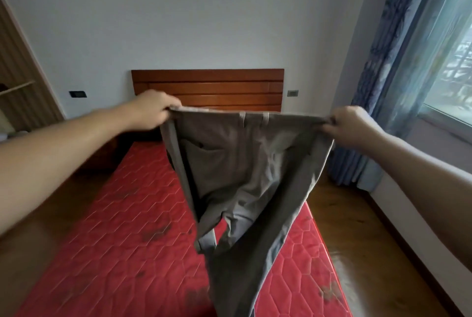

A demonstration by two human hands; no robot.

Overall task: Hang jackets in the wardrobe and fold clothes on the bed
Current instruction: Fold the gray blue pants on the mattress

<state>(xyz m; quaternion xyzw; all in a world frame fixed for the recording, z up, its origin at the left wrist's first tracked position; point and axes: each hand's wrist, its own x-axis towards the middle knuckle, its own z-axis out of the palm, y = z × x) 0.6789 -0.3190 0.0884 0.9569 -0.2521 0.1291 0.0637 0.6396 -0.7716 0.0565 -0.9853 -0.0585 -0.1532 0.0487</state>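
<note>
At the far left edge stands a wardrobe [18,66]. Just right of it, left of centre, the left hand [153,110] has its fingers curled tight on one end of the waistband of a pair of grey trousers [237,176]. The trousers hang in mid-frame above a bed [107,240] with a red quilted mattress, in front of a wooden headboard [209,87]. At centre right, the right hand [350,125] pinches the other waistband end. A blue curtain [383,61] hangs at the right edge.

L hand [153,110], R hand [350,125] grip trousers [242,163] over bed [115,214].
</note>
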